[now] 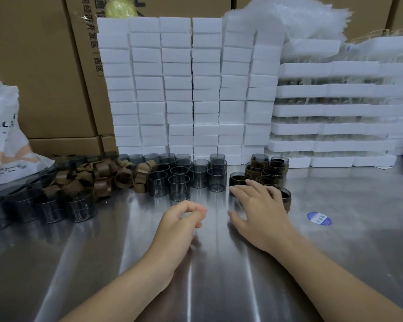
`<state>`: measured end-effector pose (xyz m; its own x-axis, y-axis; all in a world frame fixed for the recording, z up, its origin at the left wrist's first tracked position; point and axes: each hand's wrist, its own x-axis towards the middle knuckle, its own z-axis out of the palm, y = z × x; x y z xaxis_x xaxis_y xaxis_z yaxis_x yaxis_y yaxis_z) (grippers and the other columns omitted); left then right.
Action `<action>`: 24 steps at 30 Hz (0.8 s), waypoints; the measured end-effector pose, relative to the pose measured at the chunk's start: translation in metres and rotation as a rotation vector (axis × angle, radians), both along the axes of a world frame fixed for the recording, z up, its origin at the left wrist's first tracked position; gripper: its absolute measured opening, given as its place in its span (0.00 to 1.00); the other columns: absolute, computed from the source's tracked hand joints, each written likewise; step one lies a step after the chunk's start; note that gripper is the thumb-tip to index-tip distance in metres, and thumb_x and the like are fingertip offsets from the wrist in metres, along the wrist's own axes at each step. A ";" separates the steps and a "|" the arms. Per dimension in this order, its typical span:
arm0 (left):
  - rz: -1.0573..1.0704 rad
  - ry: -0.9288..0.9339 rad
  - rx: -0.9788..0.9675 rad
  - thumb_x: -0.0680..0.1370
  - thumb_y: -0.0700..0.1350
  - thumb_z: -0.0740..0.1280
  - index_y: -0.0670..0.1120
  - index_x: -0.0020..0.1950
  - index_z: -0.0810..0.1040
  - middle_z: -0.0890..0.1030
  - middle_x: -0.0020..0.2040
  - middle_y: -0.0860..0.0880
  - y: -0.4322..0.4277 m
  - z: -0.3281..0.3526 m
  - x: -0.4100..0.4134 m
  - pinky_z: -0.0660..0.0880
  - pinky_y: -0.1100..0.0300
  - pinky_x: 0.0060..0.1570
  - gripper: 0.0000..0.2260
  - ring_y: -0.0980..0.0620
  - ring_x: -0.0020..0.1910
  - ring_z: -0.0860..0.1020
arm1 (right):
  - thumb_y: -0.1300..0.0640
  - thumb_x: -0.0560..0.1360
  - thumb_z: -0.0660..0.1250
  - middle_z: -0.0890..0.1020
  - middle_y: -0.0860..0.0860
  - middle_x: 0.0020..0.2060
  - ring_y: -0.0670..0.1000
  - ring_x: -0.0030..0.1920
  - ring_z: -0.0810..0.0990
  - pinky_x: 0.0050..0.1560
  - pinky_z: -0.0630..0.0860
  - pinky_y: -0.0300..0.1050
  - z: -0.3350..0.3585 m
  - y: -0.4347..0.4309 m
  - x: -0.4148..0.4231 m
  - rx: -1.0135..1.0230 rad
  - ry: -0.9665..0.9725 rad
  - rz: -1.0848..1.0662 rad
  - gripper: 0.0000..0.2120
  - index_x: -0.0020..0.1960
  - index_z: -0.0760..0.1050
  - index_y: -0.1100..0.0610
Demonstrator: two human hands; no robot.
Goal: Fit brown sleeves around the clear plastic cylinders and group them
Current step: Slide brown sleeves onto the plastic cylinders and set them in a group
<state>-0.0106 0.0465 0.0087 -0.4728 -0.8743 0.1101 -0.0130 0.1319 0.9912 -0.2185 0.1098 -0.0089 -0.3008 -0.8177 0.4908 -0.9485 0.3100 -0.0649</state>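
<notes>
Bare clear cylinders [179,180] stand upright in rows at the table's middle. To their left lies a loose pile of brown sleeves [102,175], and more clear cylinders [49,205] stand at the near left. Sleeved cylinders [265,170] stand grouped at the right of the rows. My right hand [258,205] rests flat, fingers spread, against the near sleeved cylinders; one sleeved cylinder [286,198] shows behind its knuckles. My left hand [182,219] hovers just in front of the clear rows, fingers curled loosely, with nothing in it.
The steel table [207,263] stretches toward me. White foam blocks [191,89] are stacked in a wall behind the cylinders, with foam trays [335,110] stacked at the right. Cardboard boxes [44,66] and a white bag [5,140] stand left. A blue sticker [319,218] lies right.
</notes>
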 end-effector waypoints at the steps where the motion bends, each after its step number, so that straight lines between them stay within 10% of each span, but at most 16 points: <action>1: -0.001 -0.023 -0.041 0.82 0.46 0.71 0.53 0.45 0.86 0.85 0.54 0.48 0.001 -0.001 -0.001 0.72 0.64 0.43 0.07 0.56 0.49 0.83 | 0.38 0.83 0.59 0.72 0.40 0.78 0.47 0.84 0.59 0.78 0.48 0.52 -0.002 -0.003 0.004 0.030 0.034 0.020 0.29 0.82 0.67 0.44; 5: -0.036 -0.098 -0.179 0.82 0.44 0.70 0.53 0.45 0.85 0.79 0.56 0.53 0.004 -0.005 -0.004 0.72 0.71 0.33 0.08 0.64 0.34 0.79 | 0.38 0.84 0.53 0.79 0.46 0.73 0.50 0.78 0.69 0.78 0.56 0.53 0.002 -0.018 0.012 0.149 0.177 0.057 0.29 0.81 0.69 0.49; 13: -0.062 -0.136 -0.220 0.82 0.46 0.70 0.57 0.45 0.84 0.76 0.55 0.62 -0.001 -0.011 -0.007 0.77 0.65 0.46 0.08 0.58 0.44 0.82 | 0.41 0.84 0.57 0.83 0.52 0.53 0.57 0.54 0.83 0.69 0.63 0.57 0.036 -0.048 0.009 0.350 0.238 -0.201 0.19 0.64 0.75 0.54; 19: -0.085 -0.166 -0.278 0.81 0.47 0.69 0.61 0.48 0.82 0.72 0.56 0.69 0.000 -0.011 -0.008 0.82 0.55 0.53 0.08 0.60 0.44 0.81 | 0.47 0.83 0.60 0.82 0.51 0.54 0.59 0.55 0.83 0.63 0.70 0.58 0.036 -0.079 0.017 0.260 -0.025 -0.165 0.39 0.87 0.44 0.48; 24: -0.092 -0.158 -0.301 0.80 0.46 0.69 0.63 0.48 0.80 0.71 0.56 0.69 0.000 -0.014 -0.009 0.83 0.54 0.53 0.09 0.60 0.44 0.81 | 0.49 0.82 0.63 0.81 0.52 0.48 0.62 0.51 0.83 0.46 0.72 0.52 0.020 -0.091 0.024 0.094 -0.090 -0.224 0.17 0.69 0.66 0.51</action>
